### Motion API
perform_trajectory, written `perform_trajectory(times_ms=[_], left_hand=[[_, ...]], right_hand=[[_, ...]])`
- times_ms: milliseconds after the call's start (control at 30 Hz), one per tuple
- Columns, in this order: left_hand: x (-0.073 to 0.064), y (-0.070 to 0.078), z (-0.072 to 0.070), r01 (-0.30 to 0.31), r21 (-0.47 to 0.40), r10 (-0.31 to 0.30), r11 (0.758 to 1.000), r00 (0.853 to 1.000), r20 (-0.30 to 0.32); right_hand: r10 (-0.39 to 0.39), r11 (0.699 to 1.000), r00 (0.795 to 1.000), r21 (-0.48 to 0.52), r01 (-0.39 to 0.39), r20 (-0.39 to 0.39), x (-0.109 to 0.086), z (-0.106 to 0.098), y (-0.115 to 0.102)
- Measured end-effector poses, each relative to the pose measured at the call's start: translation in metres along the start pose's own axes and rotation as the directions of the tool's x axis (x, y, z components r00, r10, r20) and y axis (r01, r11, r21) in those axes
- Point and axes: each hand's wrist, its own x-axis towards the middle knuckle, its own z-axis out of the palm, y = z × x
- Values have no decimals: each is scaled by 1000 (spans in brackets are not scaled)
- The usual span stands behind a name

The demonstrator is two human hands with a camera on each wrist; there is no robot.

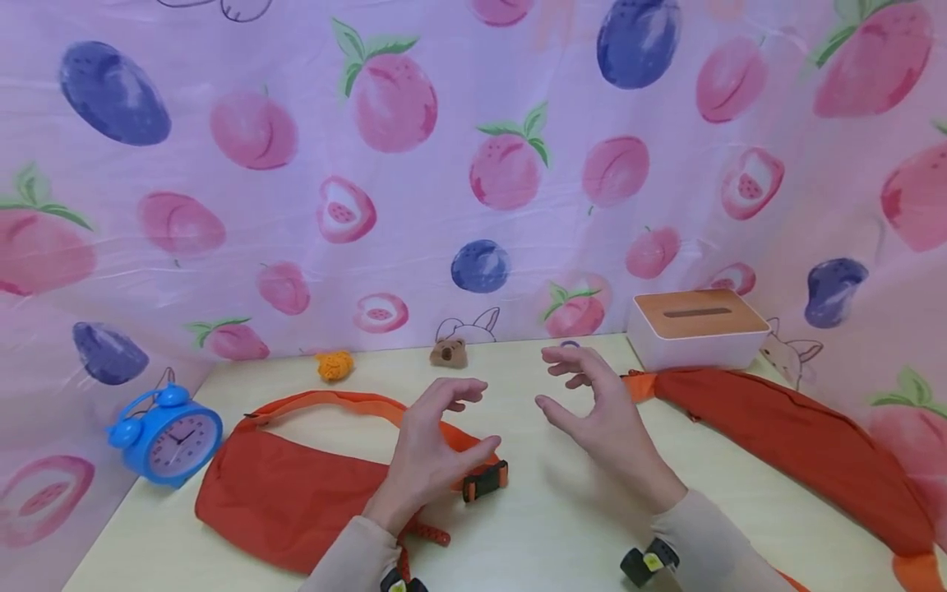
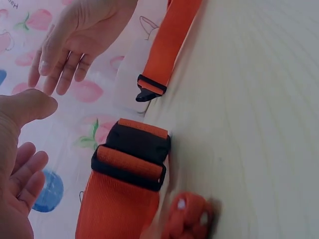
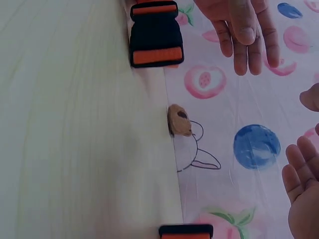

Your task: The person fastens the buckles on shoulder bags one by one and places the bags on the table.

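Above the table my left hand (image 1: 436, 448) is held in the air, fingers bent loosely and thumb apart, holding nothing. Facing it, my right hand (image 1: 602, 411) hovers in a similar curve, also holding nothing. Under the left hand lies a red waist bag (image 1: 296, 489) with an orange strap; its black buckle (image 1: 484, 481) sits beside the left thumb. In the left wrist view that buckle (image 2: 130, 154) appears clasped. A second red waist bag (image 1: 799, 444) lies right of the right hand. One black buckle end (image 2: 151, 92) of its strap shows in the left wrist view.
A blue alarm clock (image 1: 170, 436) stands at the left. Along the back are an orange toy (image 1: 335, 365), a brown animal-shaped piece (image 1: 448, 353) and a white tissue box (image 1: 699, 329) with a wooden lid. A fruit-print curtain (image 1: 422, 197) borders the table (image 1: 547, 526).
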Motion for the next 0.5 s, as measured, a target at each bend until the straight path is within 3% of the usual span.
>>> perform_trajectory(times_ms=[267,500], left_hand=[[21,5,17,-17,-55,18,998,999,31],[40,6,34,8,-49,-5,999,998,63]], right_hand=[[95,994,992,-51,-100,-80,-18,-27,10],[142,983,985,-104,-152,-97,-29,-39,16]])
